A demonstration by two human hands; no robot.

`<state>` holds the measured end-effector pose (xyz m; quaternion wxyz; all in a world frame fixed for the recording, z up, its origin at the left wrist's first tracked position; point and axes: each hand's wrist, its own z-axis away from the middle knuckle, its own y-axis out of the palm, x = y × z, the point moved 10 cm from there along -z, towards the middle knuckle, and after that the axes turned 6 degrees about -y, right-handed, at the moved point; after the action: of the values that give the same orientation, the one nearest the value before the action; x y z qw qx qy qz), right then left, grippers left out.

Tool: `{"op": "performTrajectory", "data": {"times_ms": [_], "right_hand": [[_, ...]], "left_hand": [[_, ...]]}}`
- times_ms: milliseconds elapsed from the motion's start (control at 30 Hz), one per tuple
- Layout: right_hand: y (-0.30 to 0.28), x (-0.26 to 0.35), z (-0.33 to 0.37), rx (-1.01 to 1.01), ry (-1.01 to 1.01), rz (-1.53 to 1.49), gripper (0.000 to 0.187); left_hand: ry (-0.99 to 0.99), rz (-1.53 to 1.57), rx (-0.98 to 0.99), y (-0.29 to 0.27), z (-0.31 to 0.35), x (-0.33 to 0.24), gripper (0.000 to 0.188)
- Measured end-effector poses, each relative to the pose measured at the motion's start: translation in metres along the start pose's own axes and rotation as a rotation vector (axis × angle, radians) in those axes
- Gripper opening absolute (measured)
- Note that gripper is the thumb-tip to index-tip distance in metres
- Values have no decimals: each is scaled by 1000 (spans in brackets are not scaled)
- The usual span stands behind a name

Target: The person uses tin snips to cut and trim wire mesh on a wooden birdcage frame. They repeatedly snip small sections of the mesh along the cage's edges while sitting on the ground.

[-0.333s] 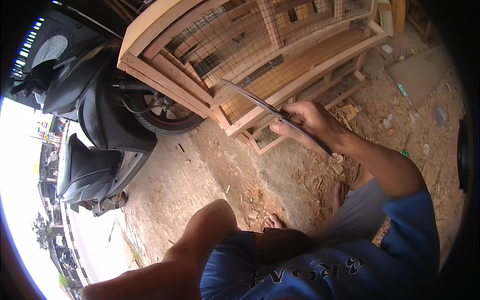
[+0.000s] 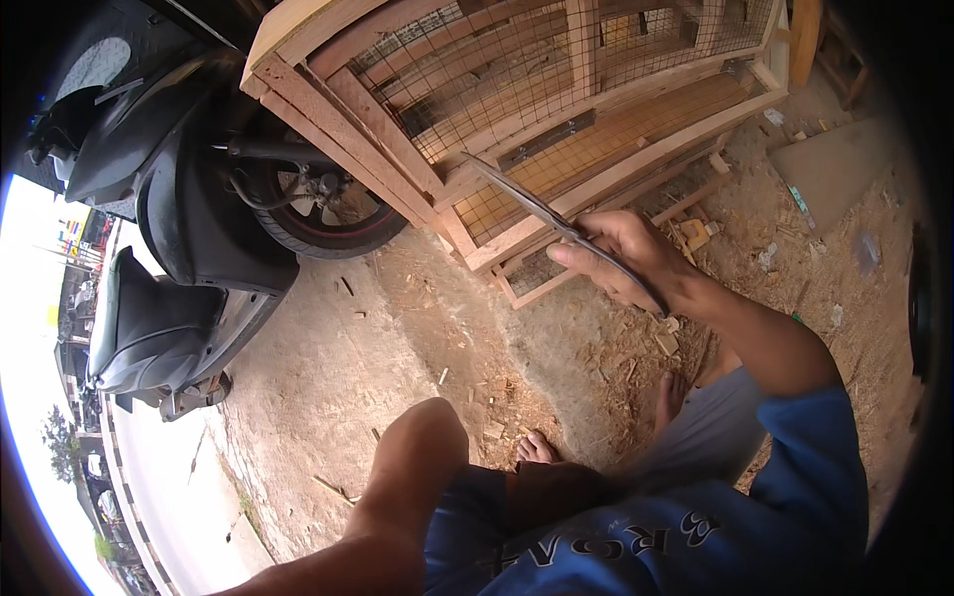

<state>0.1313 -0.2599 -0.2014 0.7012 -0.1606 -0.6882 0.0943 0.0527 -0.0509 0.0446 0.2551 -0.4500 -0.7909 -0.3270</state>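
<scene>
In my right hand (image 2: 628,253) is a long, slim, dark metal tool (image 2: 542,211). Its pointed, blade-like end reaches toward the upper left, and its curved rear part runs down past my palm to the wrist. My fingers are closed around its middle; its exact kind is unclear. Behind the tool stands a wooden frame cage (image 2: 556,104) with wire mesh and a dark metal piece (image 2: 547,139) on one rail. Whether the tool's tip touches the cage, I cannot tell. My bent left arm (image 2: 417,467) shows at the bottom, but the left hand lies outside the picture.
A dark motor scooter (image 2: 179,189) stands left of the cage, its front wheel (image 2: 323,214) close to the cage's corner. Wood shavings and scraps (image 2: 666,343) litter the ground around my feet. A flat board (image 2: 835,164) lies at the right. A road (image 2: 164,477) runs at the left.
The view has shifted slightly, so the cage sits a little farther right. My right hand keeps its hold on the tool. My left forearm has shifted at the lower edge.
</scene>
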Motion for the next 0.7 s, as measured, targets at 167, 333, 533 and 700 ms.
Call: {"op": "performTrajectory", "data": {"times_ms": [167, 333, 533, 700], "right_hand": [[-6, -7, 9, -20, 64, -1, 37], [-23, -5, 18, -106, 36, -126, 40], [-39, -6, 26, -126, 18, -55, 44], [-56, -9, 33, -193, 21, -145, 47]], "left_hand": [[105, 11, 7, 6, 12, -6, 72], [17, 5, -9, 5, 11, -8, 62], [-95, 7, -25, -3, 6, -14, 49], [-128, 127, -98, -18, 4, -30, 38]]}}
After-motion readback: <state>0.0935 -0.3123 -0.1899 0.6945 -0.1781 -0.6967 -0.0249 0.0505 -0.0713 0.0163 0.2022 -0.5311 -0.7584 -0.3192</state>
